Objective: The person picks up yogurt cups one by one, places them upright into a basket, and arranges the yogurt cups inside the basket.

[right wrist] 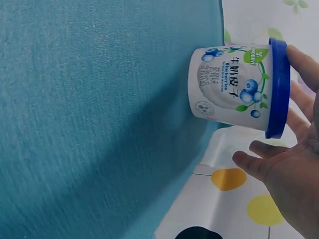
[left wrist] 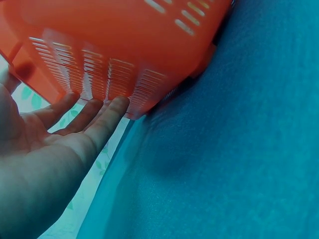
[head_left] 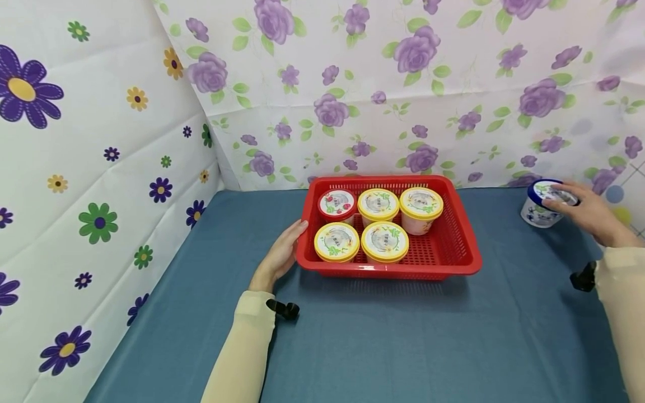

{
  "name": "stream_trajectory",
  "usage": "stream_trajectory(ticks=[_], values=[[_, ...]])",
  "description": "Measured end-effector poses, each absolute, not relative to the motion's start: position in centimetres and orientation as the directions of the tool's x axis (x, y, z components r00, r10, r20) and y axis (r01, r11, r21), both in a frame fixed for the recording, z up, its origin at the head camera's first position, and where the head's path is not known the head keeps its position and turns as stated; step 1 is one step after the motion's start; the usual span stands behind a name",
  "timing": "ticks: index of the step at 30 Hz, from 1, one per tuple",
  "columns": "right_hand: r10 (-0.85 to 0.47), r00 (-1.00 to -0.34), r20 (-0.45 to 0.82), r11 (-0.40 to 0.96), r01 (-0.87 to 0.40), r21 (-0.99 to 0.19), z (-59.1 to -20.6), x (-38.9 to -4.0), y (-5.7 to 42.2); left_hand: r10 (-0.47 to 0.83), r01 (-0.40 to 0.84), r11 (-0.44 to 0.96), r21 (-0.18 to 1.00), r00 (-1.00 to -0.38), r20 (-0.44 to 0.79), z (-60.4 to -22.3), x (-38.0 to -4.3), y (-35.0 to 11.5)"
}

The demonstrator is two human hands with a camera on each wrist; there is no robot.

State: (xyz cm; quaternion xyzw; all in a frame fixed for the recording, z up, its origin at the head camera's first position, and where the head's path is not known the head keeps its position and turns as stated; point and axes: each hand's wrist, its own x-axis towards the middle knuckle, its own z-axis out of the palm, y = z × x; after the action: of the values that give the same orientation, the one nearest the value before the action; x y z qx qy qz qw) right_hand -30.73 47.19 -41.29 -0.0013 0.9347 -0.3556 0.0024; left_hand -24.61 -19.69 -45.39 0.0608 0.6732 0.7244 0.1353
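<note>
Against the left wall of the red plastic basket my left hand lies with fairly straight fingers touching its slotted side, the thumb near the rim. At the far right, a white tub with a blue lid and blueberry pictures stands upright on the table. My right hand is over that lid, fingers spread; in the right wrist view two fingertips are clear of the tub. Inside the basket are several yellow-lidded tubs and one red-lidded tub.
A blue cloth covers the table. Floral curtains hang along the back and the left side. White tiles show past the table's right edge. Dark straps are on both wrists.
</note>
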Motion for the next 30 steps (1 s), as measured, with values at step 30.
stream_trajectory(ticks=[30], values=[[0.101,-0.994,0.044,0.663,0.034,-0.748,-41.8,-30.3,46.1,0.276,-0.109,-0.049,0.993,-0.957,-0.092,-45.5,-24.8,-19.7]])
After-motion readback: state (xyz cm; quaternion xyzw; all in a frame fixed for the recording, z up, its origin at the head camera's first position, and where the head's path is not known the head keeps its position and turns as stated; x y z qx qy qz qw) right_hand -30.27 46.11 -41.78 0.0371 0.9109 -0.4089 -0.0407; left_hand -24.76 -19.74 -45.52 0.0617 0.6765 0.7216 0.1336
